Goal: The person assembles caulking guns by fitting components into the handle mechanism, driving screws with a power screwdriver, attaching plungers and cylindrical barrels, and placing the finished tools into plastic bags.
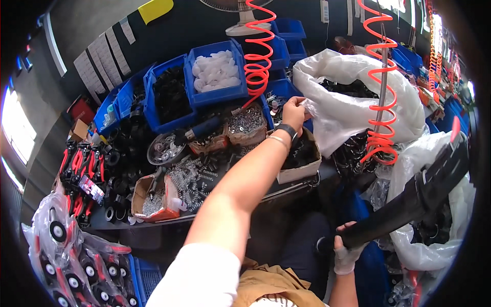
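Open gap between left hose (pixel 257 71) and right hose (pixel 382 139); latter obstructs white sack (pixel 335 112).

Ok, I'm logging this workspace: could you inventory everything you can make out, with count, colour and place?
plastic sacks: two, white, right
black tube: one, black, lower right
table: one, dark, centre
bins: several, blue, upper middle
white parts: many, white, inside a bin
springs: many, silver, on table
open boxes: several, brownish, on table
red-black parts: several, red-black, left
wheeled parts: several, red-black, lower left
coiled hoses: several, orange-red, hanging
fan: one, whitish, top
paper strips: several, white, upper left
left hand: one, bare, at a sack's edge
right hand: one, palely covered, around tube
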Motion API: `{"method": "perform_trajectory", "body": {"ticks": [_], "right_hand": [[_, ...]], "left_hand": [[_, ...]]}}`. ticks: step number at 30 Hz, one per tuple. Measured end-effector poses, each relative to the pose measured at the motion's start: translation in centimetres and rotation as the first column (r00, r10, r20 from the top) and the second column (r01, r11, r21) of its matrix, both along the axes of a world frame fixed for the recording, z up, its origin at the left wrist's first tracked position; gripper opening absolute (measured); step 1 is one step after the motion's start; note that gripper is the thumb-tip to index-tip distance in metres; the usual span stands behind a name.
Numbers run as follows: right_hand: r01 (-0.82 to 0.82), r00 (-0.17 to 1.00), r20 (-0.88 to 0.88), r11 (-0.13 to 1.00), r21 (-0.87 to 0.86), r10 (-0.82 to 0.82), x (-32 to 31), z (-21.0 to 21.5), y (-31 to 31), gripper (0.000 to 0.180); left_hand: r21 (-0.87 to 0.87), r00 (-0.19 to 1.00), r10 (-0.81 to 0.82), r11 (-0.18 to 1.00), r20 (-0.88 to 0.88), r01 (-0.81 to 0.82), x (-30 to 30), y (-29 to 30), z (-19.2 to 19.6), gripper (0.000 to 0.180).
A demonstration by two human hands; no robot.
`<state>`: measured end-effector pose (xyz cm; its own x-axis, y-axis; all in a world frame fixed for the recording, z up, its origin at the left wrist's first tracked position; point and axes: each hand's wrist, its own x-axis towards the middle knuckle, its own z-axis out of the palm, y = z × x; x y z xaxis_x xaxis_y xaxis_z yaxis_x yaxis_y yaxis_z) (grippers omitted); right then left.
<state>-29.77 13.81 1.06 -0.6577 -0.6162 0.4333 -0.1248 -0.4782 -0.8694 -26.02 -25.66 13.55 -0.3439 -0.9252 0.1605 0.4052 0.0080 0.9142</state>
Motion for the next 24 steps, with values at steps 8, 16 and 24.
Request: {"method": "perform_trajectory", "body": {"ticks": [8,16,24], "right_hand": [[-0.553,0.828,0.204,0.820,0.149,0.522,-1.8,4.9,11.0,0.062],[0.291,0.129,-0.983,0.943,0.162,0.129,-0.8,8.7,15.2,0.022],[-0.698,0.715,0.281,0.632,0.337,0.640,-2.4,10.1,13.3,0.074]], "left_hand": [[-0.853,0.946,0.187,0.503,0.266,0.140,11.7,13.4,13.8,0.015],[-0.896,0.877,0.316,0.377,0.361,0.233,10.4,9.1,12.9,0.034],[-0.823,0.810,0.154,0.158,0.566,0.546,10.9,9.9,15.0,0.069]]}}
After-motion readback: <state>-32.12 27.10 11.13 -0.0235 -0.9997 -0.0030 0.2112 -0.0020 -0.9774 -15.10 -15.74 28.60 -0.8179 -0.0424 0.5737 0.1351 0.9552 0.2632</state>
